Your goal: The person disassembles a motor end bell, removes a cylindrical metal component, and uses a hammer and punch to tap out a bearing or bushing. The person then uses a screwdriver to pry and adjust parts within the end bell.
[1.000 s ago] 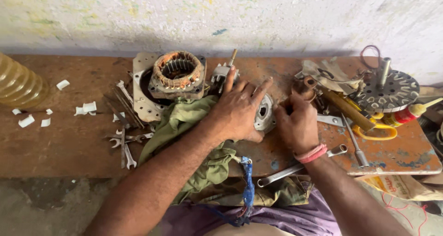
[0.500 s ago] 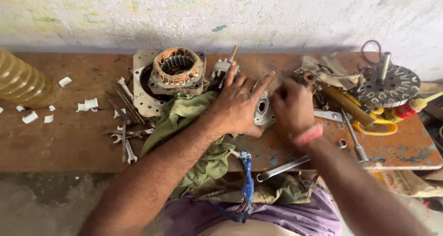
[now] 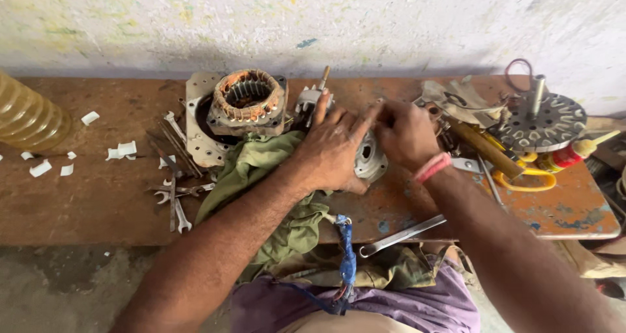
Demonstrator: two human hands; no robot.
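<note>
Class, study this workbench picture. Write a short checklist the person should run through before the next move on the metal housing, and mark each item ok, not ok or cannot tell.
1. Left hand steadies the metal housing: ok.
2. Right hand at the housing's top edge: ok.
3. What the right fingers pinch: cannot tell.
4. Green cloth kept off the housing: not ok, it lies against it.
5. Long wrench fully on the bench: not ok, it overhangs the front edge.

The surface (image 3: 98,196) is worn, rusty brown metal with a matt look, the cloth (image 3: 261,170) is soft green fabric, and the motor cover (image 3: 370,157) is dull grey metal.
</note>
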